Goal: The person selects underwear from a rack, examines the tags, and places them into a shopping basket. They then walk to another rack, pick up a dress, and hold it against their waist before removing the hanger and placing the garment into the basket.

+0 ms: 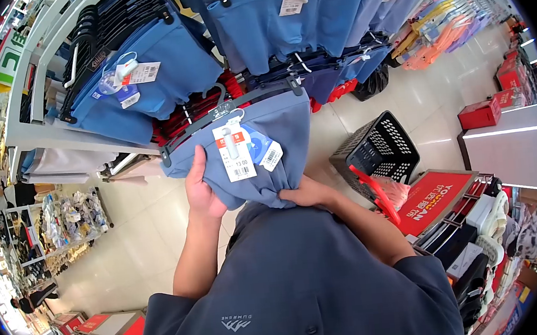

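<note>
A pair of blue-grey underpants point(281, 125) hangs from a black clip hanger point(201, 123) in front of my chest. My left hand point(204, 192) grips its left side, thumb over the front and fingers hidden behind the cloth. Pinched in my right hand point(306, 193) is the lower right edge, where the fabric bunches up. A white price tag point(234, 151) reading 13.00 and a round blue label point(259, 144) dangle over the front. The hanger's hook points away from me, close to the rack.
Similar blue underpants point(177, 67) hang on racks ahead, with more point(269, 27) beside them. A black shopping basket point(394, 144) with a red handle stands on the tiled floor to the right. Near it is a red sign point(434, 201) over a goods bin. Pastel garments point(442, 31) hang farther right.
</note>
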A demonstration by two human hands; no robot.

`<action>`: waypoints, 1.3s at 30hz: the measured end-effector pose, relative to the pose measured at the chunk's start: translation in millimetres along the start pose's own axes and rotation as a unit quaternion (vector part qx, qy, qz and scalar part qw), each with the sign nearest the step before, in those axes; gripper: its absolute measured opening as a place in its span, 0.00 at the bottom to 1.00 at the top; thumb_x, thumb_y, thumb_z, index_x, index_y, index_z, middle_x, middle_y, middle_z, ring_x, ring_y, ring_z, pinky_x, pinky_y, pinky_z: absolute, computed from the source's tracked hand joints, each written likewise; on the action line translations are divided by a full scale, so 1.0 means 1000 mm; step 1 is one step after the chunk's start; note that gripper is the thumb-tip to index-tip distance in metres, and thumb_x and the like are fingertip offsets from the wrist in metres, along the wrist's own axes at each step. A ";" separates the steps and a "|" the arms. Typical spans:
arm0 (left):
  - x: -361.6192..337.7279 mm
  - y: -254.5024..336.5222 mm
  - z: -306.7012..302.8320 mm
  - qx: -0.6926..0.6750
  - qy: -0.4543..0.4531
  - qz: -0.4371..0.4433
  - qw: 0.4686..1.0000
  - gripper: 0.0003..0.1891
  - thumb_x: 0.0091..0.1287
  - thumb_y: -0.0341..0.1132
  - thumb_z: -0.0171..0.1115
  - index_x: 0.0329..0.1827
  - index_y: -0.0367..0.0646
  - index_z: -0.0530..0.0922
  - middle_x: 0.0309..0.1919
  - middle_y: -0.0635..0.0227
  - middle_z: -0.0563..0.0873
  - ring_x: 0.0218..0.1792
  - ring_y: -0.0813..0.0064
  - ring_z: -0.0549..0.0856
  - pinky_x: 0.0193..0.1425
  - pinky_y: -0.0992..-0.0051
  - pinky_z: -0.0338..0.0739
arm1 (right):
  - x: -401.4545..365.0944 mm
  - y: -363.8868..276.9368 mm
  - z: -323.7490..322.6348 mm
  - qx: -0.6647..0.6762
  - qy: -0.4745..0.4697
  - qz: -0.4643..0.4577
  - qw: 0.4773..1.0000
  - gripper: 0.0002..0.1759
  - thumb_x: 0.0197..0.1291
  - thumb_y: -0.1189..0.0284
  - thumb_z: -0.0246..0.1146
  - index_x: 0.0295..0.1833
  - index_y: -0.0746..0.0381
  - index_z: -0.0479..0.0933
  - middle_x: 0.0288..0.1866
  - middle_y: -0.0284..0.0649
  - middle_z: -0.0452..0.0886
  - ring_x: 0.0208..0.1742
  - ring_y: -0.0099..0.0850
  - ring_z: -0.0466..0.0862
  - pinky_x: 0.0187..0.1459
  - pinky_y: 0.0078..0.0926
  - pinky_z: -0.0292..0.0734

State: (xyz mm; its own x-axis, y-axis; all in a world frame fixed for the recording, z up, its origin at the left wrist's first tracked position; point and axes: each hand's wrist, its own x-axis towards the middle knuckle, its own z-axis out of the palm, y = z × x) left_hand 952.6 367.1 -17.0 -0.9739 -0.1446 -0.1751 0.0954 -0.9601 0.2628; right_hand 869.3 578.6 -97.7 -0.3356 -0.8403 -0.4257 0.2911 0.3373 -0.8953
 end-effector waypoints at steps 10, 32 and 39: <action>-0.014 -0.047 0.010 0.024 0.083 0.051 0.995 0.29 0.76 0.51 0.42 0.69 0.35 0.64 0.65 0.54 0.73 0.65 0.56 0.74 0.69 0.56 0.68 | -0.009 0.056 -0.021 0.016 0.034 0.001 0.999 0.32 0.55 0.70 0.59 0.67 0.70 0.66 0.64 0.48 0.73 0.67 0.36 0.70 0.66 0.32 0.64; -0.081 0.027 0.012 0.130 -0.054 0.075 0.987 0.26 0.77 0.44 0.44 0.69 0.31 0.63 0.65 0.54 0.73 0.65 0.60 0.75 0.69 0.61 0.69 | 0.016 -0.036 -0.056 -0.154 0.225 -0.113 0.956 0.20 0.64 0.68 0.57 0.58 0.67 0.75 0.46 0.41 0.85 0.49 0.31 0.82 0.53 0.28 0.74; -0.109 0.066 0.004 0.309 -0.043 0.071 0.948 0.31 0.76 0.49 0.45 0.70 0.31 0.60 0.65 0.52 0.73 0.65 0.60 0.75 0.68 0.60 0.70 | 0.010 -0.174 0.020 -0.032 -0.011 -0.172 0.985 0.27 0.68 0.57 0.57 0.61 0.69 0.71 0.40 0.39 0.84 0.40 0.21 0.81 0.42 0.19 0.74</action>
State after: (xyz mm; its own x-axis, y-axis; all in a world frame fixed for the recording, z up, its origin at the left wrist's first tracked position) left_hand 1064.3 320.3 23.2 -0.9758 -0.2171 -0.0260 0.1138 -0.6057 0.7875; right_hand 833.5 502.8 56.8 -0.3846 -0.9184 -0.0935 0.1065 0.0565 -0.9927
